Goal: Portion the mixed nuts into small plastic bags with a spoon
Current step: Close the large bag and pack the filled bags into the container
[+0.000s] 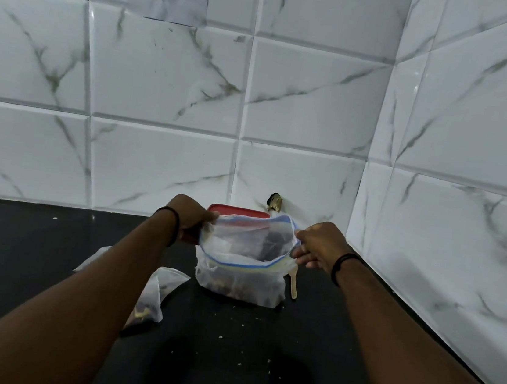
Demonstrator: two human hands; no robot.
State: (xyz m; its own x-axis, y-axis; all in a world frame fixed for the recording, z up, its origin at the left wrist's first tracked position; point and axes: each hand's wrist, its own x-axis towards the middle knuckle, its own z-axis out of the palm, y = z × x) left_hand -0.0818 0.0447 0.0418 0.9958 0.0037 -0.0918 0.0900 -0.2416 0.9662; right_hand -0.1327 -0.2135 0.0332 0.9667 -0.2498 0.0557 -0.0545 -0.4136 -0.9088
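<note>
Far left, on the dark counter (30, 260): a flat clear bag (90, 259), partly hidden behind the left forearm. Just right of it, a small plastic bag (152, 300) lying on its side, dark and pale nuts (141, 312) showing through its lower end. Left hand (191, 221), black band at the wrist, fingers curled round the left rim of the large zip bag (240, 273), gripping it. Zip bag upright at centre, base resting on the counter, mouth pulled wide, blue seal strip along the rim, mixed nuts (234, 286) settled in the bottom. Directly behind the bag, against the tiled wall (163, 85): red-lidded container (237, 211), only the lid edge in view. Pale crumbs (221, 336) scattered on the counter nearer the camera. Right hand (319, 246), also banded at the wrist, pinching the right rim of the same bag. Below that hand, touching the bag's right side: pale wooden spoon handle (293, 284), bowl end hidden. Behind, low on the wall: small dark fitting (275, 202), not identifiable.
</note>
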